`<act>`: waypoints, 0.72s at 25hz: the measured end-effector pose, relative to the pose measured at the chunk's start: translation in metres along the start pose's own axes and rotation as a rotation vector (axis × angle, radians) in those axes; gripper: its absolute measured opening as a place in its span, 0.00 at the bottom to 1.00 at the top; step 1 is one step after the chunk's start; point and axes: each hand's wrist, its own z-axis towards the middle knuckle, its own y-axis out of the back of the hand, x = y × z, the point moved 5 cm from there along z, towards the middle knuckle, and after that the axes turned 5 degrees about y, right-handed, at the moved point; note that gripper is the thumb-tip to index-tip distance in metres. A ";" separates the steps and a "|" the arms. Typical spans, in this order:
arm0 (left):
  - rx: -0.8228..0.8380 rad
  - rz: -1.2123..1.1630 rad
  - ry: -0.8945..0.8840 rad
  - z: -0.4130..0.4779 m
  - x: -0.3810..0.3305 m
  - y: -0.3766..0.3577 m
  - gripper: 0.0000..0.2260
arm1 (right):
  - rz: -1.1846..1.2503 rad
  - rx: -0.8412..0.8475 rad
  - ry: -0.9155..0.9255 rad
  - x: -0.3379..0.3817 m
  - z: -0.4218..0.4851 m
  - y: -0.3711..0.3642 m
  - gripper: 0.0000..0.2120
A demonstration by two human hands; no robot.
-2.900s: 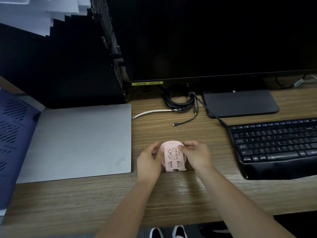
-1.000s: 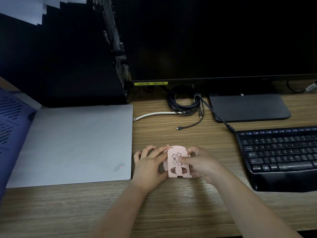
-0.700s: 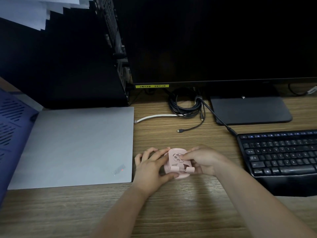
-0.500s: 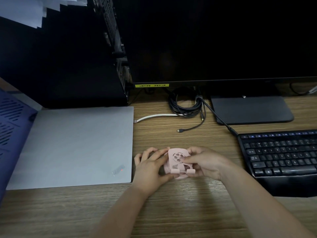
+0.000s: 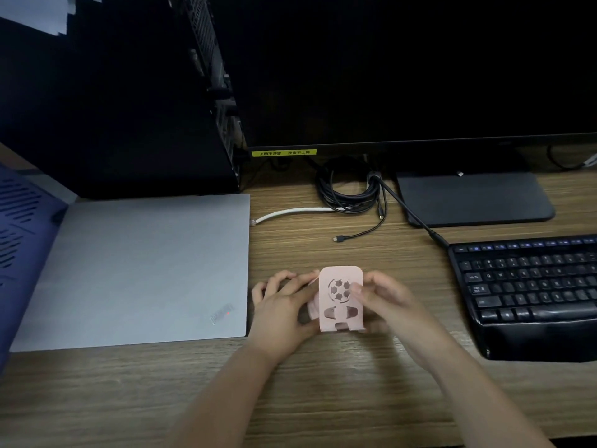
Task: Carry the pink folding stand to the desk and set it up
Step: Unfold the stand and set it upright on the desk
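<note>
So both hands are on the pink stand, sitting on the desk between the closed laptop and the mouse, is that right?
Not quite: the head view shows no mouse. The pink stand, held by the left hand and right hand, sits on the desk between the closed laptop and the black keyboard.

**Tight lane between laptop and keyboard**

Bare wooden desk point(image 5: 323, 392) lies open along the near edge, wide room there. To the left, the closed laptop point(image 5: 139, 270) walls off that side; to the right, the black keyboard point(image 5: 529, 286) blocks. Further back, the coiled cables point(image 5: 349, 195), a white cable point(image 5: 290, 213) and the monitor base point(image 5: 475, 198) crowd the strip under the monitor point(image 5: 403, 76).
</note>
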 end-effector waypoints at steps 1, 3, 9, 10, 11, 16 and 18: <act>-0.006 0.000 0.000 0.000 0.000 -0.001 0.25 | 0.010 0.049 -0.048 -0.005 -0.002 -0.004 0.10; -0.018 -0.004 0.002 0.000 0.000 -0.002 0.25 | 0.034 0.131 -0.092 -0.014 -0.005 -0.013 0.15; -0.029 0.021 -0.018 0.001 0.002 -0.003 0.25 | 0.080 0.099 0.003 -0.011 0.004 -0.017 0.12; -0.024 0.030 -0.017 0.001 0.002 -0.003 0.25 | 0.077 0.112 0.020 -0.009 0.005 -0.017 0.12; -0.019 0.041 -0.015 0.001 0.002 -0.003 0.25 | 0.073 0.123 0.039 -0.007 0.006 -0.016 0.12; 0.048 0.040 0.010 0.001 -0.001 0.001 0.28 | 0.063 0.110 0.121 0.010 0.021 -0.012 0.11; 0.066 0.038 0.011 0.001 -0.002 0.001 0.28 | 0.045 0.106 0.137 0.016 0.027 -0.010 0.10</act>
